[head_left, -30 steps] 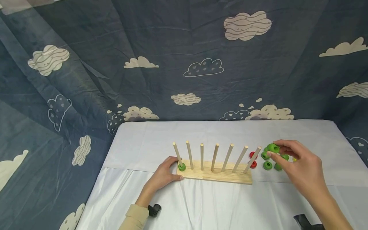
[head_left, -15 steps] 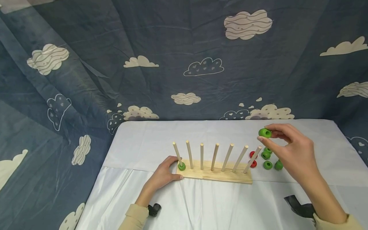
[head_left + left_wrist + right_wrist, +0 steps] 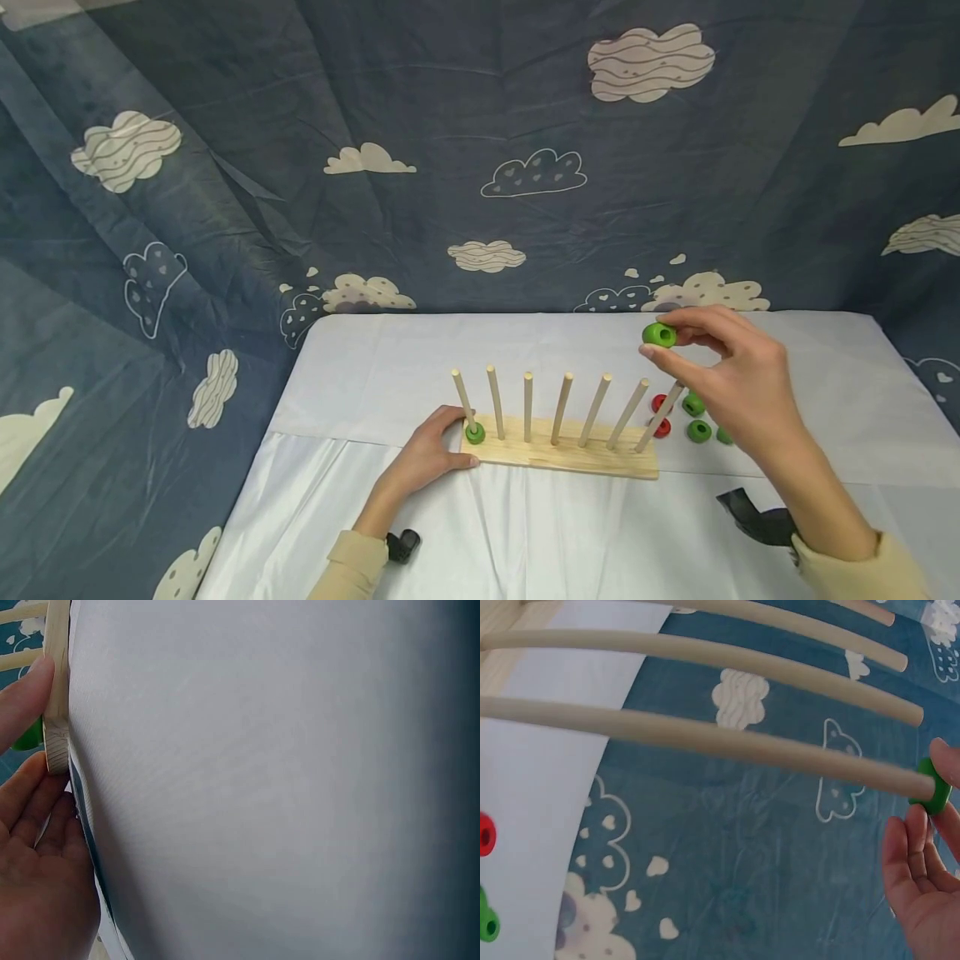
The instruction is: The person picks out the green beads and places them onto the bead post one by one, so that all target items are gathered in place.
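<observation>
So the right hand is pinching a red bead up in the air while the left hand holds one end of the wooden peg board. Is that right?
Not quite: the head view shows the right hand pinching a green bead up in the air, not a red one. The left hand does hold one end of the wooden peg board.

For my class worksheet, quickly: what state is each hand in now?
Left hand: closed, gripping one end of the wooden base.
Right hand: closed, pinching a green bead.

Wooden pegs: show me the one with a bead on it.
In the head view, the leftmost peg: a green bead rings its base; the other six are bare.
</observation>
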Available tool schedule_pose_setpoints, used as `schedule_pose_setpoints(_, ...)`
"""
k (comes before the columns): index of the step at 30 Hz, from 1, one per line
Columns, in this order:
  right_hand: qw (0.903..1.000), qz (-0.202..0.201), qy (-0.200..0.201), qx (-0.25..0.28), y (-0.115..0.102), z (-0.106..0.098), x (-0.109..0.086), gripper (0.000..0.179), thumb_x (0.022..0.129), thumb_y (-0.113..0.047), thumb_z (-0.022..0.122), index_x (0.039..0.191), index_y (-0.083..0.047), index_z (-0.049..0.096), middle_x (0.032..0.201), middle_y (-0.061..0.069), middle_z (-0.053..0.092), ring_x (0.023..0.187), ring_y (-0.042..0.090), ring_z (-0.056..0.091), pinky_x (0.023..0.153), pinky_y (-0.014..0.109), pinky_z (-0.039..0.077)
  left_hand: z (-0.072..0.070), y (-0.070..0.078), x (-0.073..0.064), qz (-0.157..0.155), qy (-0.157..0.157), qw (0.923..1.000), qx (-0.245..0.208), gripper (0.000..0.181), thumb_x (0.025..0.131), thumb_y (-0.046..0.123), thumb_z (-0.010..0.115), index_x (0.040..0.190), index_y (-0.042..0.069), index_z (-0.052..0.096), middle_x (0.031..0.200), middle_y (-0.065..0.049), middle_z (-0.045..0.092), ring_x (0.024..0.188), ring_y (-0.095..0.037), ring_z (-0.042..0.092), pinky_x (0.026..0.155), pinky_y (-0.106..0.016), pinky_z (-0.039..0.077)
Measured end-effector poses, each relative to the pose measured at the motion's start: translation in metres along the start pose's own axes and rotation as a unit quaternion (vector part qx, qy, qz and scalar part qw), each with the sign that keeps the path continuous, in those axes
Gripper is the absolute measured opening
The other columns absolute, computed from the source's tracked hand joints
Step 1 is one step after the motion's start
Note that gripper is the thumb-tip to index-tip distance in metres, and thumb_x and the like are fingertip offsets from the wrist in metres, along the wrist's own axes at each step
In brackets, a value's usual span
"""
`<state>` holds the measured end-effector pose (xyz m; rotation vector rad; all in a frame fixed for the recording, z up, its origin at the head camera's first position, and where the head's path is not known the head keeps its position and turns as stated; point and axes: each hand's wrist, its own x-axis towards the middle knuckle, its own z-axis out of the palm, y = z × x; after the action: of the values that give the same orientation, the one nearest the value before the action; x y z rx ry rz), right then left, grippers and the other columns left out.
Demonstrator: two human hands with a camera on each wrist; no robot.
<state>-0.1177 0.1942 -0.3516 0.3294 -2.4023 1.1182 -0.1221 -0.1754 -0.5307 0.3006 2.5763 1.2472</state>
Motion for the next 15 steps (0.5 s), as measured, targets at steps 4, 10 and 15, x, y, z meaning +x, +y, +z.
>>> schedule_pose_setpoints(4, 0.9997, -0.020, -0.010, 0.008, -0.005, 0.003, 0.003, 0.041, 0.072, -0.006, 0.088, 0.110, -0.008, 0.071, 0.100, -0.009, 0.062, 0.088, 0.003, 0.055, 0.088, 0.007, 0.043, 0.000, -0.001, 0.000, 0.001, 0.000, 1.0000, 0.000, 0.067, 0.075, 0.024, 0.086, 0.135, 0.022, 0.056, 0.135, 0.009, 0.052, 0.138, -0.019, 0.037, 0.115, -0.044, 0.028)
schedule_pose_setpoints(10, 0.9987, -0.039, -0.027, 0.017, -0.013, 0.008, 0.007, 0.042, 0.072, -0.006, 0.087, 0.111, -0.011, 0.071, 0.103, -0.010, 0.063, 0.088, 0.007, 0.056, 0.088, 0.008, 0.044, 0.000, -0.002, 0.000, 0.002, 0.002, 1.0000, 0.001, 0.067, 0.075, 0.024, 0.087, 0.135, 0.022, 0.056, 0.135, 0.009, 0.052, 0.138, -0.018, 0.037, 0.115, -0.043, 0.028)
schedule_pose_setpoints(15, 0.9983, -0.041, -0.036, 0.021, -0.022, 0.013, 0.011, 0.043, 0.074, -0.008, 0.087, 0.114, -0.014, 0.072, 0.104, -0.008, 0.062, 0.089, 0.008, 0.053, 0.089, 0.007, 0.042, 0.001, -0.002, 0.000, 0.002, 0.002, 1.0000, -0.002, 0.067, 0.075, 0.023, 0.087, 0.134, 0.022, 0.056, 0.134, 0.009, 0.052, 0.138, -0.019, 0.037, 0.114, -0.044, 0.028)
